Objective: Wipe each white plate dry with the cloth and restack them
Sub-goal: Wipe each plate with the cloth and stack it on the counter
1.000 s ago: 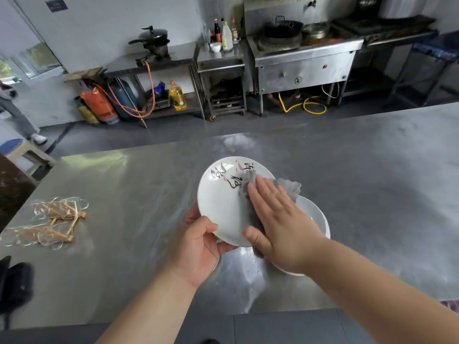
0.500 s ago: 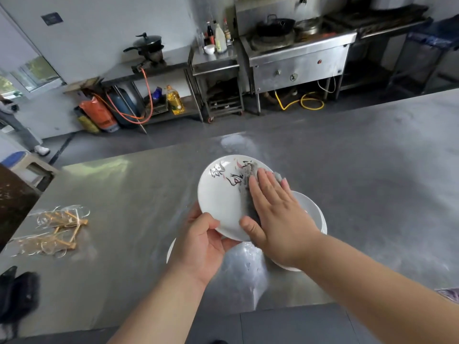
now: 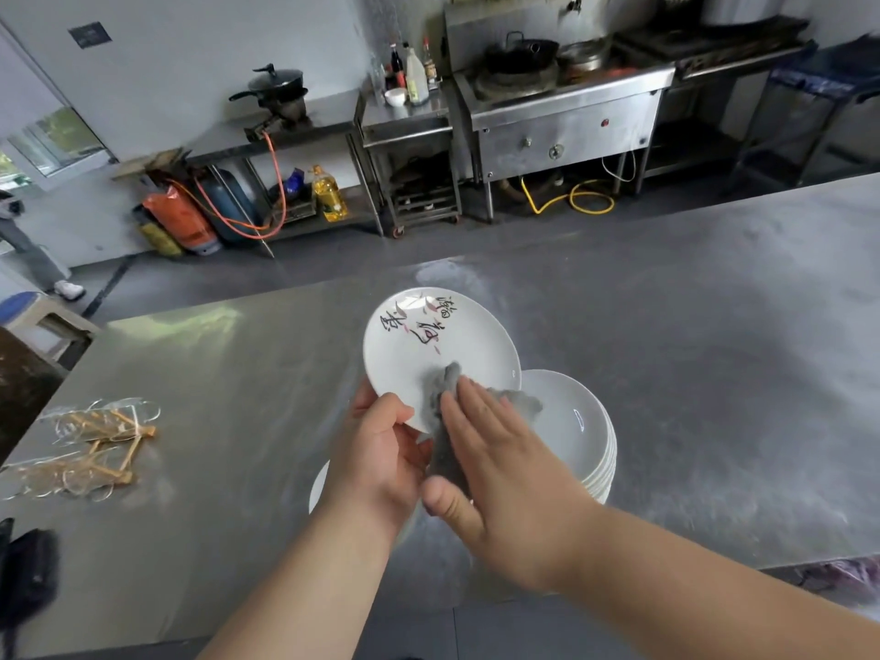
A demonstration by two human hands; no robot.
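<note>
Plate [image 3: 428,354] with painted lettering, tilted above the steel table [image 3: 714,373], its near rim pinched by the left hand [image 3: 381,450]. The right hand [image 3: 500,473] lies flat, fingers straight, pressing the grey cloth [image 3: 445,388] on the lower face. Best to sweep up beyond the fingertips to the lettering, then flip. The stack of white plates [image 3: 571,421] sits just right of those fingers, easily knocked. Wrapped sticks [image 3: 90,440] lie well left.

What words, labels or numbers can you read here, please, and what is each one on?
On the plate in the left hand: dark brush characters near the rim, too blurred to read.
On the wall sign: text too small to read.
On the sauce bottles at the back: labels blurred.
On the oil bottle: label unreadable.
Nothing here can be quoted.
</note>
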